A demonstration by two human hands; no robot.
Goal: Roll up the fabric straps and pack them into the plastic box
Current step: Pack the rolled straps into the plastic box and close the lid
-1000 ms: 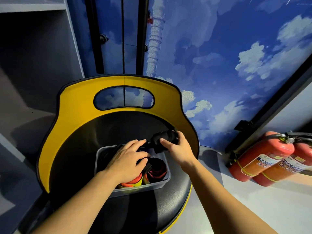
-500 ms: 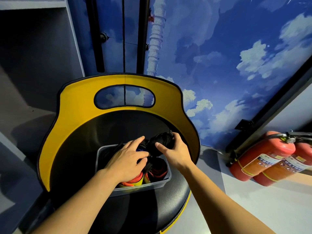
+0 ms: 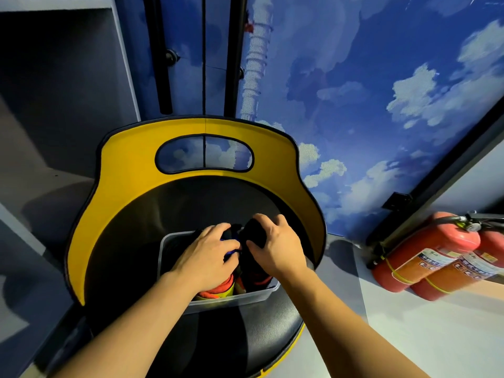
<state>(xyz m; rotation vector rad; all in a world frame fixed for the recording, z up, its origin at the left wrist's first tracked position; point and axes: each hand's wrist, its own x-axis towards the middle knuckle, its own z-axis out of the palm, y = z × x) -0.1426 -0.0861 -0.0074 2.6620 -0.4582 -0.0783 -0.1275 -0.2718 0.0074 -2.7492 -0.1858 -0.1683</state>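
Observation:
A clear plastic box [image 3: 234, 298] sits on the black seat of a yellow-backed chair [image 3: 128, 170]. Rolled straps fill it; an orange and yellow roll [image 3: 221, 289] shows at the near side and a dark roll with red edging [image 3: 256, 276] beside it. My right hand [image 3: 275, 246] grips a rolled black strap [image 3: 255, 234] at the box's far right corner, fingers curled over its top. My left hand [image 3: 207, 255] lies on the rolls in the box's middle, fingers bent over a dark strap with a blue edge [image 3: 231, 252]. What lies under the hands is hidden.
The chair's yellow backrest curves around the box on three sides. Two red fire extinguishers [image 3: 425, 255] lie on the pale floor at the right. A blue sky-printed wall [image 3: 354, 91] stands behind, and a grey shelf unit [image 3: 54, 77] is at the left.
My right hand has brought the rolled black strap down and leftward from above the box's far right corner into the box. My left hand stayed on the rolls, its fingers curling a little.

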